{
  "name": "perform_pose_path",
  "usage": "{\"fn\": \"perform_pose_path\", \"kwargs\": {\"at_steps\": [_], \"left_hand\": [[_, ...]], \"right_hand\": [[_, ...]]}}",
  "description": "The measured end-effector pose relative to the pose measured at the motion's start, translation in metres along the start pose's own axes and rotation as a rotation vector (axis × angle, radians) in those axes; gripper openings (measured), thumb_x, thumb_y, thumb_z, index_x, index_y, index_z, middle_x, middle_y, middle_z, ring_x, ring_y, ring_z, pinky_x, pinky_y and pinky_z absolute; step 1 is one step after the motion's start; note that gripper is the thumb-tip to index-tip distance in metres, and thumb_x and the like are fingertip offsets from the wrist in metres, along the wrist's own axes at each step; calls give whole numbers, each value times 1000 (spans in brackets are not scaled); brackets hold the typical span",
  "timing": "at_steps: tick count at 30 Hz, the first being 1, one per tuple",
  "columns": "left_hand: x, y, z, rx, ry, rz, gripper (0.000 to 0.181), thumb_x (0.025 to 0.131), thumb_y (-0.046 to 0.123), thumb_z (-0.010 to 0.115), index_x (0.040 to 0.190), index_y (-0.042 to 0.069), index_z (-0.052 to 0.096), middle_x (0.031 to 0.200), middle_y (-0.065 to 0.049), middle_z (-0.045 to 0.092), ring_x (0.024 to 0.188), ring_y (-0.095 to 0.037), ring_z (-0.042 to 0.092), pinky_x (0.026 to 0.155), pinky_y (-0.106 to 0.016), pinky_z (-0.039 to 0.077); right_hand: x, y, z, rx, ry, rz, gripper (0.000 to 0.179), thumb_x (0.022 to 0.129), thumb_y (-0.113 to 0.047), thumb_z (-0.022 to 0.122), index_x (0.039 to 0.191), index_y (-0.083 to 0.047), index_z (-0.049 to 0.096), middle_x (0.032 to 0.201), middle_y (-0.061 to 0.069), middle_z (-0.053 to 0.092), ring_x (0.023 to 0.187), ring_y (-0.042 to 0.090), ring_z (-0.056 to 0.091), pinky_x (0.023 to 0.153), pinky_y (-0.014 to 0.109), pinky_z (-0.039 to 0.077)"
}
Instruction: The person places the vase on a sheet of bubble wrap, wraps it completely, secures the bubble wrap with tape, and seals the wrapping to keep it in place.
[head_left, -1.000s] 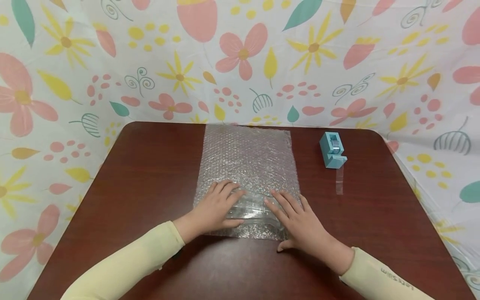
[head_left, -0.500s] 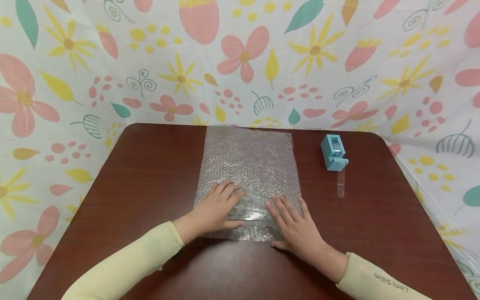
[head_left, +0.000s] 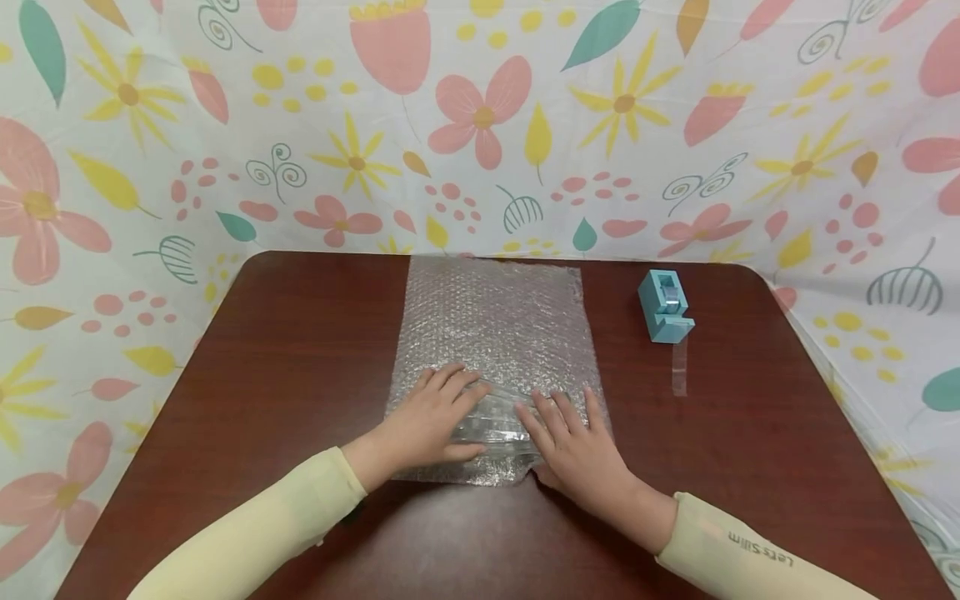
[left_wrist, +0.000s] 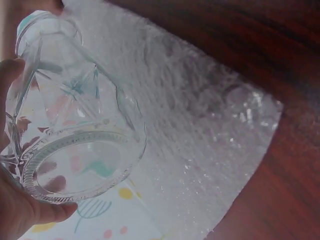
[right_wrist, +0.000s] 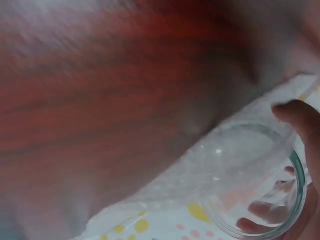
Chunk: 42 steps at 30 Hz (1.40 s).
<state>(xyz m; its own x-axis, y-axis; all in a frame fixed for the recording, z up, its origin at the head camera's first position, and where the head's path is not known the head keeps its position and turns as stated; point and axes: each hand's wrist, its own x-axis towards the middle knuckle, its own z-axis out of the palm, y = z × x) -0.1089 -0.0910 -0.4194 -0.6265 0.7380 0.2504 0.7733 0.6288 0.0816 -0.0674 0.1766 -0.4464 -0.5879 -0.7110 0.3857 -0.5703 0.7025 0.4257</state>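
Note:
A clear glass vessel (head_left: 491,421) with cut facets lies on its side across the near part of a bubble wrap sheet (head_left: 495,325). My left hand (head_left: 427,421) holds its base end, fingers over the top and thumb (left_wrist: 55,212) by the ridged base. The glass (left_wrist: 75,100) tapers away from that base in the left wrist view. My right hand (head_left: 585,462) is at the other end, its fingers over the round rim (right_wrist: 300,185). Its thumb (right_wrist: 295,112) pushes up the near edge of the bubble wrap (right_wrist: 200,170), which partly veils the rim.
A light blue tape dispenser (head_left: 663,308) stands at the back right, with a strip of clear tape (head_left: 679,371) trailing from it onto the brown table (head_left: 750,433). A flower-patterned cloth (head_left: 480,192) hangs behind the table and along its sides.
My right hand has shifted left, its thumb moving in under the near right part of the wrap, where the edge now lifts. My left hand keeps its place on the glass.

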Motion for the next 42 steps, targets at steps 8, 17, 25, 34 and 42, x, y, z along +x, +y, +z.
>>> {"fn": "perform_pose_path", "kwargs": {"at_steps": [8,17,25,34,42], "left_hand": [[2,-3,-7,-42,-69,-27,76,87,54,76,145,13,51,146,-14,55,137,-39,52,104,-63,50],[-8,8,-3,227,-36,-42,95,80,73,71,151,15,46,154,-14,49,142,-38,49,107,-60,49],[-29,19,10,434,-44,-60,130,60,90,70,161,22,26,165,-14,33,152,-40,35,108,-62,48],[-35,12,15,370,109,34,95,74,40,90,153,20,42,153,-18,43,144,-44,43,75,-28,63],[-31,10,4,215,57,48,81,83,26,86,152,15,46,151,-20,45,141,-48,45,64,-23,61]], "right_hand": [[14,16,-7,130,-56,-83,93,66,-53,92,139,-6,58,127,12,72,112,28,70,94,41,59],[21,24,-9,255,-85,-43,88,69,-49,91,141,-10,59,121,10,75,106,26,72,88,40,60],[24,30,-10,341,-113,3,86,69,-46,92,141,-12,60,122,8,75,105,25,72,88,40,61],[21,31,-8,374,-112,2,87,71,-46,91,143,-11,58,125,9,73,110,26,70,92,43,59],[13,23,-7,317,-196,52,85,80,-46,84,149,-8,51,140,14,64,127,34,63,102,54,54]]}}
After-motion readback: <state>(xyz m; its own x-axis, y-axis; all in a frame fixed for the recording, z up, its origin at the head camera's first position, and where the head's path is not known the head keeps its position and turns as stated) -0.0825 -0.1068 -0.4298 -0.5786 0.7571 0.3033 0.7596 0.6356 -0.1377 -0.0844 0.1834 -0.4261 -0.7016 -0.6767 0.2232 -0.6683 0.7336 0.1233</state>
